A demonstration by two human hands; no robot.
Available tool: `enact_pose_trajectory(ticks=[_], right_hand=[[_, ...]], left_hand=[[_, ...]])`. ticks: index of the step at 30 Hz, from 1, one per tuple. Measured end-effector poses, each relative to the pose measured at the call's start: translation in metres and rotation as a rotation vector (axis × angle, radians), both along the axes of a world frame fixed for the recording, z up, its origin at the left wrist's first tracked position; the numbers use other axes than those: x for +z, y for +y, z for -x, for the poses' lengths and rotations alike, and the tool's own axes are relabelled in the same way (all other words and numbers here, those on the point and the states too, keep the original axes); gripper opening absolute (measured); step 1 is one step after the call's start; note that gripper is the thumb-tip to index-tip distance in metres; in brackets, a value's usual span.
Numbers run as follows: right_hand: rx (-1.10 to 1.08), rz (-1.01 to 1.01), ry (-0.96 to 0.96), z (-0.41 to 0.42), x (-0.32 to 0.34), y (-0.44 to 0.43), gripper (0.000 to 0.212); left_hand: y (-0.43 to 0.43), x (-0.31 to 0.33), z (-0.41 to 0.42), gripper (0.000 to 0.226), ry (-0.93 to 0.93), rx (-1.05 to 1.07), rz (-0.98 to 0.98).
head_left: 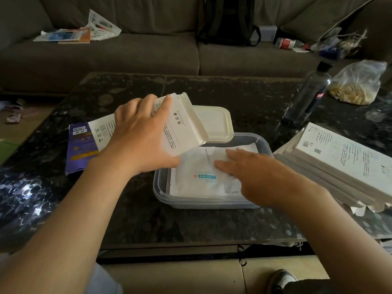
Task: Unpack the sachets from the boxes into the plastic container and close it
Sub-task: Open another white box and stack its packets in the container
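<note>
The white box [184, 128] hides the left part of the lid [214, 122]. The right hand [250, 168] covers part of the sachets [191, 183]. The stack of boxes [339, 158] runs off the right edge.

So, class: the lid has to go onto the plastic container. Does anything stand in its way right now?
Yes. The white box, gripped by the left hand, tilts over the far left corner of the container, and the right hand lies flat on the sachets inside. The lid lies behind.

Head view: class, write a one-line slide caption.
Left hand holds a white box tilted over the plastic container while the right hand rests on the sachets inside.
</note>
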State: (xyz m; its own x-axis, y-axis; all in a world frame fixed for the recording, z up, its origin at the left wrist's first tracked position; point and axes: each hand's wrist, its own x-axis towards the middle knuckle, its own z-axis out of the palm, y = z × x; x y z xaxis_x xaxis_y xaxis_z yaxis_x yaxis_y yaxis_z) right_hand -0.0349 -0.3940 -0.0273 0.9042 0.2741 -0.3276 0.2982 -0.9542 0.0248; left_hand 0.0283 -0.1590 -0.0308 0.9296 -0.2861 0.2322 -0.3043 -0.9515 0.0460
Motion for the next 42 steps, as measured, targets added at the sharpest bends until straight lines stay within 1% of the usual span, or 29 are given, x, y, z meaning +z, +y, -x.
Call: enact_pose_trajectory(ticks=[2,4,5,8,12,15,16,17,19,20,21,24,27,35,39,42], right_hand=[[-0.019,0.015,0.073,-0.001,-0.008,-0.001,0.070],[-0.017,-0.004,0.096,-0.003,-0.010,-0.004,0.063],[-0.024,-0.014,0.114,-0.004,-0.009,-0.006,0.065],[-0.084,-0.013,0.185,-0.008,-0.004,-0.011,0.081],[-0.104,-0.005,0.224,-0.009,0.002,-0.011,0.095],[-0.143,-0.006,0.277,-0.011,0.010,-0.009,0.110],[-0.158,-0.015,0.276,-0.013,0.010,-0.009,0.109],[-0.169,-0.029,0.256,-0.015,0.008,-0.010,0.101],[-0.157,-0.070,0.154,-0.020,-0.001,-0.009,0.079],[-0.140,-0.093,0.100,-0.022,-0.007,-0.007,0.072],[-0.125,-0.119,0.067,-0.024,-0.012,-0.005,0.070],[-0.077,-0.153,0.079,-0.030,-0.023,-0.001,0.075],[-0.035,-0.066,0.112,-0.033,-0.028,-0.006,0.076],[-0.063,0.065,0.100,-0.034,-0.035,-0.012,0.079],[-0.067,0.080,0.124,-0.035,-0.036,-0.012,0.079],[-0.063,0.087,0.127,-0.035,-0.037,-0.011,0.083]], left_hand=[[0.000,0.000,0.000,0.128,0.000,0.001,0.002],[0.000,0.001,0.001,0.128,0.008,0.000,0.008],[0.000,0.001,0.001,0.128,0.011,0.000,0.006],[-0.002,0.000,0.001,0.128,0.011,-0.005,0.005],[-0.001,-0.001,0.000,0.128,0.020,-0.003,0.006],[0.000,-0.001,0.000,0.128,0.023,-0.004,0.014],[0.000,-0.001,0.000,0.127,0.024,-0.003,0.012],[0.000,-0.001,0.000,0.127,0.023,-0.001,0.009],[0.000,-0.002,-0.001,0.128,0.019,-0.003,0.008],[-0.001,-0.003,-0.002,0.128,0.018,-0.005,0.008],[-0.001,-0.003,-0.002,0.128,0.018,-0.008,0.008],[0.000,-0.003,-0.002,0.127,0.017,-0.016,0.004],[0.000,-0.003,-0.001,0.127,0.019,-0.032,0.004],[0.001,-0.004,-0.002,0.127,0.033,-0.041,-0.008],[0.000,-0.003,-0.001,0.127,0.030,-0.049,-0.014],[0.000,-0.003,-0.002,0.127,0.033,-0.051,-0.019]])
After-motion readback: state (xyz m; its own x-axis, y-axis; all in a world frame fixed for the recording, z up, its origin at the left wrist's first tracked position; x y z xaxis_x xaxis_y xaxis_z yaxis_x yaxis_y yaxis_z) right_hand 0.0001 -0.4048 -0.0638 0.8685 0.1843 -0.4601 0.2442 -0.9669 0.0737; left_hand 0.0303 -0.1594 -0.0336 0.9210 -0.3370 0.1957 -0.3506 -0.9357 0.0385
